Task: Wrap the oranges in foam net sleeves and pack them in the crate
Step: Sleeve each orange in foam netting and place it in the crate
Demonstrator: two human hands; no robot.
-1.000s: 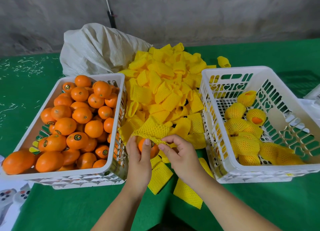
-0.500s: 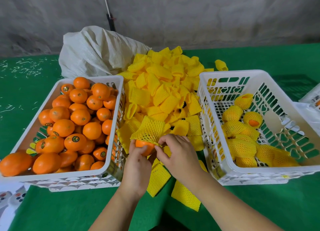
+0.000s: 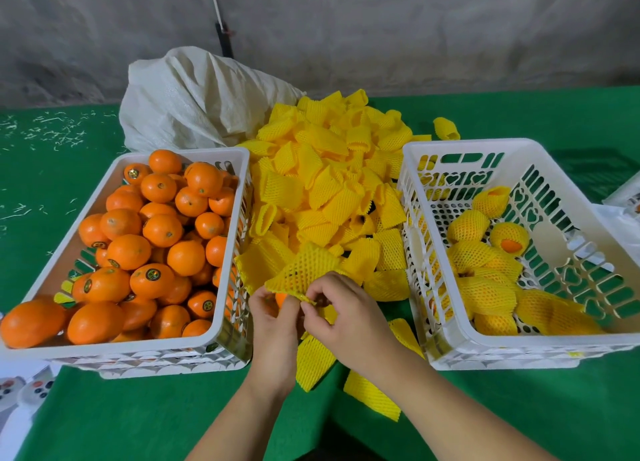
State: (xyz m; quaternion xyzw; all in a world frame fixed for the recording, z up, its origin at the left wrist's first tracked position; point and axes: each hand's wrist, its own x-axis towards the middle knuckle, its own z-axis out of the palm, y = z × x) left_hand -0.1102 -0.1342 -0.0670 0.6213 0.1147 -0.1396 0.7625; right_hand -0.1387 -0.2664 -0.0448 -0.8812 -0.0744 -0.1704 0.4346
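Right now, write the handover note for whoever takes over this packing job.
Left hand: holds an orange, mostly hidden, and pinches the sleeve edge.
Right hand: pinches the sleeve's other edge.
Sleeve is only partly over the orange.
Left crate: bare oranges, nearly full.
Right crate: several wrapped oranges, plenty of room.
Spare sleeves piled between the crates.
Left: finish this sleeve, put the orange in the right crate, repeat.

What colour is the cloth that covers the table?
Green; the cloth shows best in the head view.
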